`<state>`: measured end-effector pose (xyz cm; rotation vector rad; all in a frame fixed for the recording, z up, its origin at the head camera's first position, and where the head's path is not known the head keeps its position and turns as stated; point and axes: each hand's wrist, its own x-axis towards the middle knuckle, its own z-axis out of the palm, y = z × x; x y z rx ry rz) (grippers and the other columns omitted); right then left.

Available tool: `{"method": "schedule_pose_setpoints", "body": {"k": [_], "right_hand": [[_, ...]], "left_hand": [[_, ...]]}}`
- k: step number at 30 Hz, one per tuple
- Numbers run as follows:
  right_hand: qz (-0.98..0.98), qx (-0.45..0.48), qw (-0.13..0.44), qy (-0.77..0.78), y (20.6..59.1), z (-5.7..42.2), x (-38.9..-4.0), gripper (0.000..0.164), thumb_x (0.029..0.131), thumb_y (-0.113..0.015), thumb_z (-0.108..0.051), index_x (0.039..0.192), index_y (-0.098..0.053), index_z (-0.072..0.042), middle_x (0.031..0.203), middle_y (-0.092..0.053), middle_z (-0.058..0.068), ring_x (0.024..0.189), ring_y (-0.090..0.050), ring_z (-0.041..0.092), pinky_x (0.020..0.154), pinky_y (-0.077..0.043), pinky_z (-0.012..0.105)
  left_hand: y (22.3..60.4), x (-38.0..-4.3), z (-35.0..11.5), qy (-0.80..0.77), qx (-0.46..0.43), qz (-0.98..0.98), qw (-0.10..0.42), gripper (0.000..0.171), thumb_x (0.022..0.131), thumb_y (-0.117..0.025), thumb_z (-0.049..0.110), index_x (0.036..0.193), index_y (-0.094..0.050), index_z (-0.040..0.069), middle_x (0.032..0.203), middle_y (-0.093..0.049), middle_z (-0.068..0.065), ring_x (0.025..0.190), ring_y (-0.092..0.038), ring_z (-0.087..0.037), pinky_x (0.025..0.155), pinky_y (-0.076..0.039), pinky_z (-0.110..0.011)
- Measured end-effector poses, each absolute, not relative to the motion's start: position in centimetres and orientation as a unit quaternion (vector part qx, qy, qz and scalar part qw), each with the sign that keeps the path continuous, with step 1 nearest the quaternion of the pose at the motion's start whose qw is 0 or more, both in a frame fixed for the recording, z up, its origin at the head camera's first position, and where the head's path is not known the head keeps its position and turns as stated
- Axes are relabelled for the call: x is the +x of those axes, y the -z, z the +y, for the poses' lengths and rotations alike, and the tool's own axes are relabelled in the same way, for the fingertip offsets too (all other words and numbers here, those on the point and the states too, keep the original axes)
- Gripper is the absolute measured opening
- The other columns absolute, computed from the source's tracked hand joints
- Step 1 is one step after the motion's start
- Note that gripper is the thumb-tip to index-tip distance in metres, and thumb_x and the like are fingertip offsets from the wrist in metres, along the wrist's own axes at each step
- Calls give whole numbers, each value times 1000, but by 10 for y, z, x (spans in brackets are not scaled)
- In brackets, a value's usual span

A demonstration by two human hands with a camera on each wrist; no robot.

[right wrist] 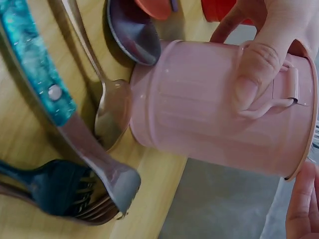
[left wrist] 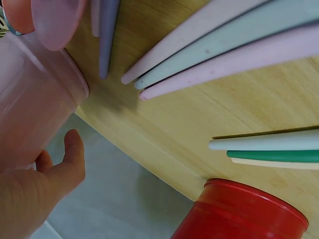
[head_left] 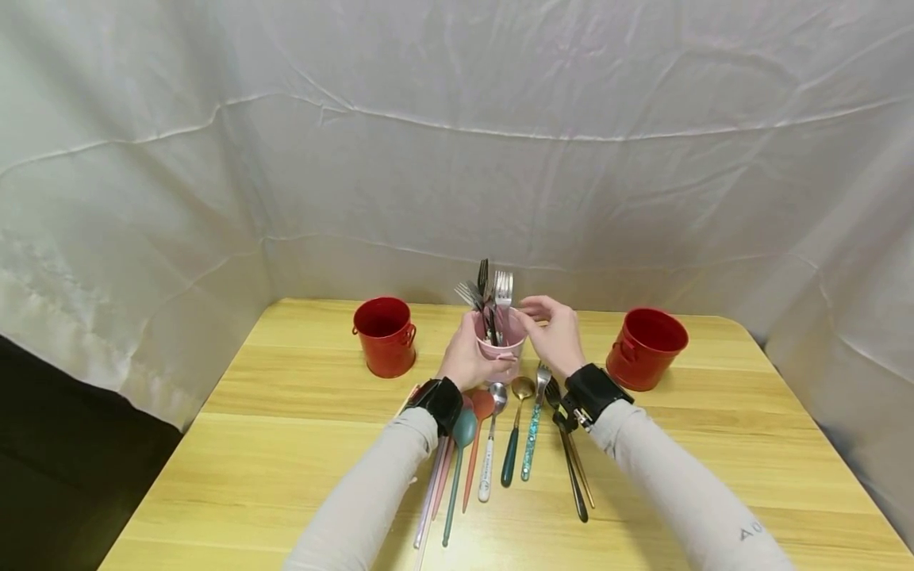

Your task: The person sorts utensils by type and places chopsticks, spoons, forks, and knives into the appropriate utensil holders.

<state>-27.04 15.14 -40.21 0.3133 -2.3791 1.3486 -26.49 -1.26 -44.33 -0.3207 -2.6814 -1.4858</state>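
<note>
My left hand (head_left: 467, 355) grasps a pale pink, round bucket (right wrist: 199, 104) with a glossy wall, its thumb lying against the side by the small pink handle (right wrist: 293, 85). My right hand (head_left: 557, 337) has its fingertips at the bucket's rim, though I cannot tell whether they pinch it. The bucket is toward the far side of a light wood-grain table (head_left: 271, 452), between a glossy red bucket on the left (head_left: 389, 349) and another red bucket on the right (head_left: 635, 361), well apart from both. Several metal forks (head_left: 503, 289) stand inside it, tines up. Nearer me lie a teal spoon (head_left: 464, 428), a coral spoon (head_left: 482, 405), a white-handled metal spoon (head_left: 486, 468), a gold-coloured spoon with a dark green handle (head_left: 510, 458), a turquoise-handled metal fork (head_left: 531, 444) and a slim black fork (head_left: 575, 484).
</note>
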Motion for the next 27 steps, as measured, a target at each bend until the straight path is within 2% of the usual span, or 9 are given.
{"method": "schedule_pose_setpoints", "body": {"k": [11, 27], "right_hand": [[-866, 99, 182, -455, 419, 177, -257, 16, 88, -63, -9, 100, -64, 1, 84, -65, 13, 75, -61, 23, 68, -52, 36], [-908, 126, 50, -395, 433, 206, -223, 15, 86, -61, -8, 98, -63, 0, 80, -63, 10, 68, -58, 20, 62, -51, 32]], "left_hand": [[443, -265, -12, 488, -107, -866, 37, 88, 61, -88, 25, 129, -35, 9, 120, -56, -9, 112, -53, -21, 99, -42, -36], [440, -263, -11, 497, -101, -861, 26, 87, 62, -88, 22, 129, -34, 10, 124, -54, -10, 115, -51, -23, 101, -41, -40]]}}
